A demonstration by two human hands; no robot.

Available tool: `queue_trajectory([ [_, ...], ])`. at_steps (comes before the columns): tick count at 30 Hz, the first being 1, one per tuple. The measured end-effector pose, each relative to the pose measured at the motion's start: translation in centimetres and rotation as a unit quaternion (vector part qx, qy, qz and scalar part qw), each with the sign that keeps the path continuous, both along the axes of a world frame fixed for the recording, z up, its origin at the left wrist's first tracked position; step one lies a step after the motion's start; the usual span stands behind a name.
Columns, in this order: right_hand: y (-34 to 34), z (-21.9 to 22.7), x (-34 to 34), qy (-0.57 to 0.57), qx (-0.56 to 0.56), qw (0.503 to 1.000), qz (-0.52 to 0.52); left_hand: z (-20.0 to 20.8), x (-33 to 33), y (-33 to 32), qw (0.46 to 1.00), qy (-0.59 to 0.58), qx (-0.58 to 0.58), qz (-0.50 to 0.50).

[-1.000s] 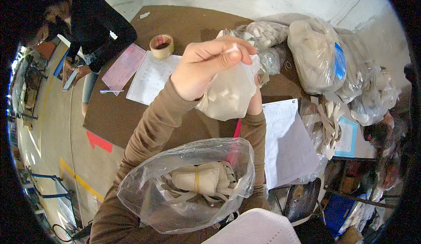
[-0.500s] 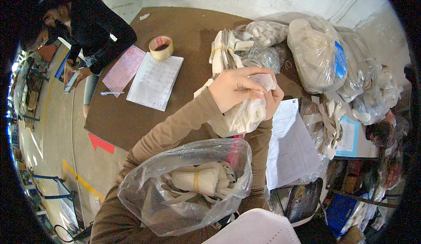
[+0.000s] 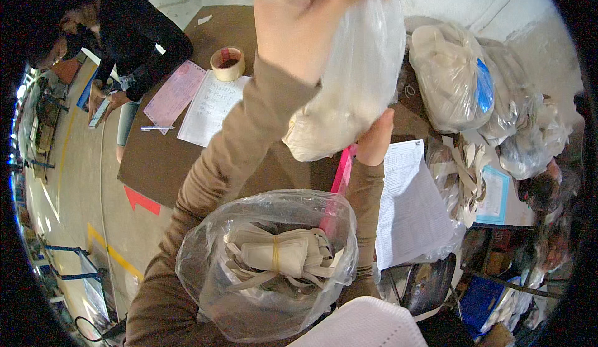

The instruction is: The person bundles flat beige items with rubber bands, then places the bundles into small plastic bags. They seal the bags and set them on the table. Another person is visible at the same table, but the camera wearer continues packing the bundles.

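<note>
My left hand (image 3: 296, 26) is raised over the table, its fingers closed on the gathered top of a clear plastic bag (image 3: 367, 54). Cream-coloured contents fill the bottom of this bag, which hangs tilted above the tabletop. Against the bag's lower right side is my right hand (image 3: 375, 138), thumb showing and the other fingers hidden behind the bag. Below, close to my body, a larger clear plastic bag (image 3: 205, 297) gapes wide. Inside it lies a bundle of cream fabric strips (image 3: 274, 256) with a yellow band around it.
On the brown table (image 3: 162, 172) lie a tape roll (image 3: 228, 64), a written sheet (image 3: 202, 123), a pink form (image 3: 175, 91) and a pen (image 3: 157, 128). Filled plastic bags (image 3: 451, 76) crowd the right. A printed sheet (image 3: 411, 216) hangs nearer. Another person (image 3: 134, 29) stands at left.
Both hands were together at the bag's top. My left hand has lifted the bag's neck up, stretching it tall, while my right hand has dropped to its lower side.
</note>
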State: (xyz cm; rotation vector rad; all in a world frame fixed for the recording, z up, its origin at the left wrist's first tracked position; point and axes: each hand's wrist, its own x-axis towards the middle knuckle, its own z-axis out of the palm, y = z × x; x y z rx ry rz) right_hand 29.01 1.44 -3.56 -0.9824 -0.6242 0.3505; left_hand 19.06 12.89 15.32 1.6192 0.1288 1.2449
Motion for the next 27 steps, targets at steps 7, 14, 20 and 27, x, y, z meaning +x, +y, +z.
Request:
queue_trajectory([
  [7, 2.0, 1.7, -2.4, -0.185, -0.143, 0.972, -0.009, 2.0, 0.0, 5.3, 0.986, -0.118, -0.103, 0.053],
  [14, 1.3, -0.6, 0.1, -0.078, -0.207, 0.975, -0.006, 3.1, -0.8, 6.9, 0.965, -0.256, -0.06, -0.006],
  [20, 0.8, -1.6, 1.3, -0.07, -0.234, 0.97, 0.014, -9.8, -3.2, 11.4, 0.984, -0.024, -0.023, 0.174],
  [27, 0.9, -0.5, 0.3, -0.312, -0.237, 0.919, -0.049, -26.0, -6.5, 8.2, 0.916, 0.302, 0.167, 0.206],
])
